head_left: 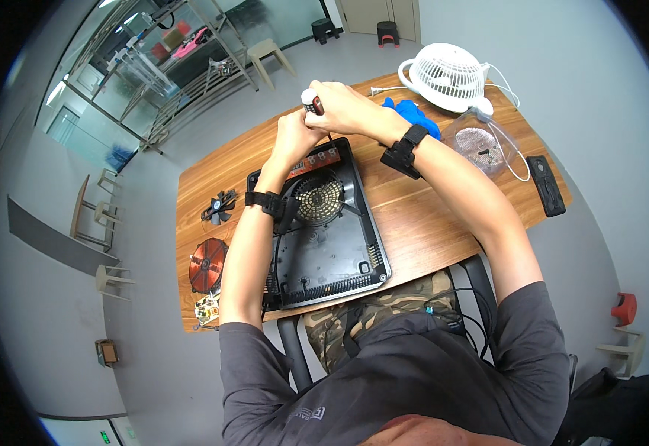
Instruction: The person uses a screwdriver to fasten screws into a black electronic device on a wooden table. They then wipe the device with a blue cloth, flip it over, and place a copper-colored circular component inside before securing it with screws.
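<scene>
Right hand [347, 104] grips a screwdriver [312, 101] by its red handle, upright — tip down at the black cooker base's [332, 238] twelve o'clock edge. Your left hand [297, 130], closed around the shaft, sits just at seven o'clock — nearer the base.

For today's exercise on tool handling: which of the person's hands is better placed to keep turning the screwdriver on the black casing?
Probably the right hand: it wraps the screwdriver handle from above. The left hand sits lower by the shaft, at the far edge of the black casing, better suited to steadying.
</scene>
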Action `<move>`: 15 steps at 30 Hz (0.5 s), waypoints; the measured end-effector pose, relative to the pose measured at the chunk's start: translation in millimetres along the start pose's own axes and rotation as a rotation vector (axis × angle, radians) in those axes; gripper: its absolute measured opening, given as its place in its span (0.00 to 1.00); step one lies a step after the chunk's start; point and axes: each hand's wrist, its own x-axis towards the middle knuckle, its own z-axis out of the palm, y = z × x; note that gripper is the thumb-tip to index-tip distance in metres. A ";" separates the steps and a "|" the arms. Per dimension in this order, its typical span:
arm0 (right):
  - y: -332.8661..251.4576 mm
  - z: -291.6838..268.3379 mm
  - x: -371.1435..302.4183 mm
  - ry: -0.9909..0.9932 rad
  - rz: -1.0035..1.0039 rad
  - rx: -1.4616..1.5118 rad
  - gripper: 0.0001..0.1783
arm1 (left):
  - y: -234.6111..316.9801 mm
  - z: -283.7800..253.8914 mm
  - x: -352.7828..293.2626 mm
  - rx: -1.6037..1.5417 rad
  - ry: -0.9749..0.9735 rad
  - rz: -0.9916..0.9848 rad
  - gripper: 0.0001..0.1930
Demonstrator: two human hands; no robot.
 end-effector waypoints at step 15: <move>0.7 0.4 0.2 -0.017 0.003 -0.012 0.19 | 2.9 -1.8 -1.7 0.000 -0.015 -0.006 0.16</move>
